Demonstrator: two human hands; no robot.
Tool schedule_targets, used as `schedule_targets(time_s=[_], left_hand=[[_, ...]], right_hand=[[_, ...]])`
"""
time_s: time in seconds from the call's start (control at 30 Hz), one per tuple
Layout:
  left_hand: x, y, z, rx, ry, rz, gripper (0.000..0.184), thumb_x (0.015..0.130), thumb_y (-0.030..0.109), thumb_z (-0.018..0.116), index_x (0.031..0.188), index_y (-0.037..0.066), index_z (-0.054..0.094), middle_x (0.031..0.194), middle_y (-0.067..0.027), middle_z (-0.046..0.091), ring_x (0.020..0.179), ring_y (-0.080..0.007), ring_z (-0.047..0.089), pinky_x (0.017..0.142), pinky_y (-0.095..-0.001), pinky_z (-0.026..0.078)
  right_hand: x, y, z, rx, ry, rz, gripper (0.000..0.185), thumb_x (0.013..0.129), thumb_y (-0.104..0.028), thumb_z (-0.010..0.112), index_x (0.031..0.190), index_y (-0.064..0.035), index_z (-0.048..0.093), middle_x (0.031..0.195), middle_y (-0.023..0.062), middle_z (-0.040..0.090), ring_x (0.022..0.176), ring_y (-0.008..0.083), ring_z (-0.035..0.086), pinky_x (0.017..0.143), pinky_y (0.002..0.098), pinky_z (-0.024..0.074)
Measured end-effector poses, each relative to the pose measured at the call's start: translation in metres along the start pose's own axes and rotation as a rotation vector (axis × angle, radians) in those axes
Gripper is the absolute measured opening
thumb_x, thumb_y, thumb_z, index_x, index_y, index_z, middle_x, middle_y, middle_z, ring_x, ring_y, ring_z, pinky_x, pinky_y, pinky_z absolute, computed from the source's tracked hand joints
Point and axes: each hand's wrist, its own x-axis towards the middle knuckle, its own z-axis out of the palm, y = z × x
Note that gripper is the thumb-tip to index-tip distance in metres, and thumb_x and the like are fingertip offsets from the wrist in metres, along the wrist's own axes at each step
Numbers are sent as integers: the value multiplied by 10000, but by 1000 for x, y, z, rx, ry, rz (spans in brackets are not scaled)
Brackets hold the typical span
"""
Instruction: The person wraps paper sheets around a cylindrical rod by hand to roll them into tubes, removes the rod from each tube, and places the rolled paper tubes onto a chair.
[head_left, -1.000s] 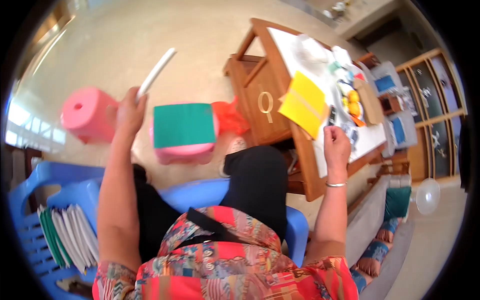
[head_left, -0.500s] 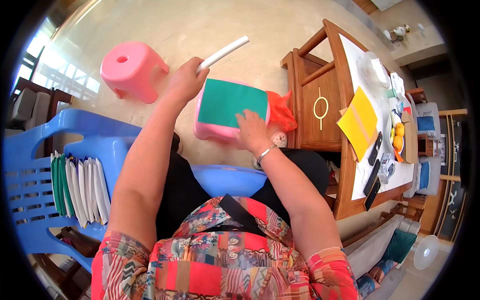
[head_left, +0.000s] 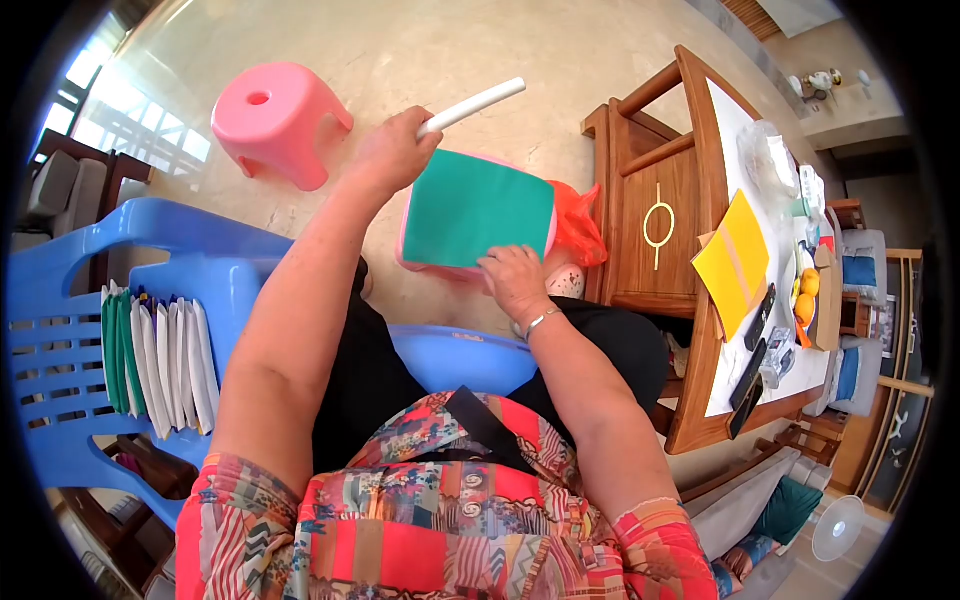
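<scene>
My left hand (head_left: 397, 150) is closed around one end of a white stick (head_left: 472, 106), which points up and to the right. Below the stick, a green sheet (head_left: 475, 210) lies flat on a pink stool (head_left: 436, 270). The fingers of my right hand (head_left: 518, 280) are spread over the sheet's lower right edge, with nothing visible in them. A bracelet is on the right wrist.
A second pink stool (head_left: 275, 120) stands at the upper left. Folded white and green pieces (head_left: 172, 365) hang on a blue chair (head_left: 225, 290). A red bag (head_left: 578, 225) lies beside a wooden table (head_left: 708, 170) holding yellow sheets (head_left: 738, 265), remotes and oranges.
The view has swung right. My right hand has left the table side and come to the green sheet. My left hand, still holding the white stick, is now nearer the sheet's top corner.
</scene>
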Motion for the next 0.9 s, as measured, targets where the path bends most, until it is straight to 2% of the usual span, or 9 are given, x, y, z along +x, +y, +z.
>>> schedule_targets(time_s=[0.07, 0.17, 0.27, 0.3, 0.47, 0.57, 0.67, 0.77, 0.9], left_hand=[[-3, 1, -1, 23, -60, 30, 338, 976, 310, 644, 1194, 52, 667, 1020, -189, 734, 945, -336, 715, 833, -449, 545], [-9, -4, 7, 47, -206, 87, 316, 935, 265, 657, 1173, 59, 686, 1034, -192, 737, 966, -343, 714, 849, -446, 549], [-2, -33, 42, 168, -343, 198, 306, 885, 231, 666, 1141, 68, 707, 1042, -193, 738, 990, -354, 708, 869, -448, 550], [-4, -35, 49, 217, -383, 198, 310, 844, 217, 680, 1121, 83, 720, 1045, -197, 736, 1002, -362, 702, 881, -449, 550], [-12, -47, 74, 343, -597, 120, 338, 819, 215, 718, 1143, 116, 720, 1063, -168, 742, 1008, -351, 705, 891, -435, 554], [-19, -46, 76, 399, -705, 65, 385, 799, 196, 740, 1178, 136, 712, 1104, -141, 743, 1046, -333, 701, 917, -416, 552], [-20, -54, 80, 453, -733, 140, 389, 799, 183, 740, 1185, 146, 710, 1113, -143, 740, 1060, -326, 696, 920, -419, 547], [-21, -51, 82, 489, -753, 71, 417, 800, 68, 695, 1201, 179, 711, 1171, -108, 732, 1108, -296, 691, 928, -393, 549], [-22, -48, 82, 496, -736, 76, 412, 814, 28, 655, 1191, 183, 718, 1157, -111, 735, 1106, -297, 693, 917, -399, 550]], right_hand=[[5, 0, -1, 31, 61, 8, 33, 817, -146, 731, 848, -146, 720, 879, 27, 670, 872, 256, 653, 818, 425, 476], [15, 7, -9, 67, 58, 108, 57, 796, -128, 735, 848, -144, 717, 814, 40, 681, 823, 267, 673, 766, 416, 501], [20, 10, -17, 59, 104, 104, 26, 796, -144, 729, 799, -137, 703, 787, 50, 652, 801, 284, 656, 740, 441, 479], [17, 12, -13, 52, 85, 94, 27, 791, -141, 728, 800, -138, 703, 791, 48, 649, 809, 279, 655, 744, 438, 477], [10, -2, 2, 49, 49, 73, 42, 767, -136, 728, 796, -137, 698, 884, 42, 645, 905, 260, 640, 768, 429, 463], [18, -4, -3, 33, 66, 130, 67, 757, -150, 752, 800, -141, 702, 961, 29, 655, 999, 256, 634, 843, 437, 466], [24, -1, -8, 37, 221, 98, 57, 768, -144, 742, 800, -130, 697, 1026, 41, 659, 1054, 276, 619, 888, 457, 471], [22, 4, 1, 93, 228, 150, 23, 794, -119, 708, 815, -114, 700, 1037, 56, 659, 1046, 287, 623, 920, 511, 471], [22, 9, 7, 206, 120, 241, 24, 794, -126, 709, 806, -107, 701, 1006, 74, 675, 1003, 308, 646, 908, 499, 493]])
